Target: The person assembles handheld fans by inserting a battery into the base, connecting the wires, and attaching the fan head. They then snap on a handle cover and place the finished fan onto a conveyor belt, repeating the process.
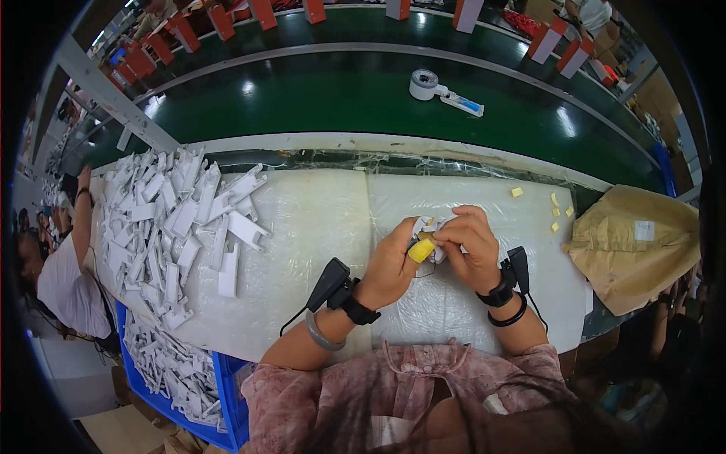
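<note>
My left hand (387, 271) is closed around a small white plastic part (425, 225) over the padded table. A yellow piece (420, 251) shows at the left thumb's tip; whether it covers the thumb or sits on the part, I cannot tell. My right hand (472, 247) pinches at the same part from the right, its thumb and forefinger meeting there. A thin dark wire (426, 274) hangs just below. Much of the part is hidden by the fingers. Several small yellow pieces (516, 192) lie on the table beyond my right hand.
White plastic housings (162, 219) are heaped on the left; more fill a blue crate (221, 393) below. A brown paper bag (637, 240) lies at right. On the green conveyor (302, 98) rests a white round-headed device (425, 85). Orange-and-white boxes (468, 15) stand farther back. A person (72, 280) works at far left.
</note>
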Demonstrator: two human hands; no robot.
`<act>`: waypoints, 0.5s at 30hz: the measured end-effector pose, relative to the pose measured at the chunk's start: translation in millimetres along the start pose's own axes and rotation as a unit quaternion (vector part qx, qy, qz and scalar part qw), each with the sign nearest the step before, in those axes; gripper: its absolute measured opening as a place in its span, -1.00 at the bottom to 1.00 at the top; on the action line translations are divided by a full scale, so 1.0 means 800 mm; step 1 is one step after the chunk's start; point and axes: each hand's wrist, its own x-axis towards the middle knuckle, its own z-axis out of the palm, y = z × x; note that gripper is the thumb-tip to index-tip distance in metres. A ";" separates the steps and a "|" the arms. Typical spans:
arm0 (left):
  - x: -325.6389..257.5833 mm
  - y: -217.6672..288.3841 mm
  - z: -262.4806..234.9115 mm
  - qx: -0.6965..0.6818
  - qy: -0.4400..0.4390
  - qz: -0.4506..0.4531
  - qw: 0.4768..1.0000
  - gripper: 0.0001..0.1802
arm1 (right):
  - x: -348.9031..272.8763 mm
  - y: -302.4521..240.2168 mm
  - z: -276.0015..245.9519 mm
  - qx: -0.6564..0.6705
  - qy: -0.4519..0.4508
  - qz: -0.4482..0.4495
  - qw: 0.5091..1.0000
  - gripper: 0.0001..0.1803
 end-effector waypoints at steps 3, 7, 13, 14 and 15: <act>-0.001 0.002 -0.001 -0.018 0.001 -0.015 1.000 -0.73 | -0.002 -0.001 0.004 -0.008 0.009 0.000 1.000 -0.73; -0.001 0.004 0.001 -0.058 0.010 -0.035 0.998 -0.81 | -0.004 -0.001 0.007 -0.011 0.016 -0.001 1.000 -0.74; 0.002 0.004 0.007 0.013 0.054 0.037 0.998 -0.81 | -0.008 -0.009 0.011 -0.030 0.020 -0.012 0.999 -0.77; 0.003 0.004 0.005 0.017 0.057 0.034 0.998 -0.81 | -0.010 -0.011 0.011 -0.032 0.029 0.005 0.999 -0.80; 0.005 0.004 0.001 0.024 0.047 0.044 0.998 -0.81 | -0.011 -0.012 0.012 -0.035 0.037 0.022 0.998 -0.82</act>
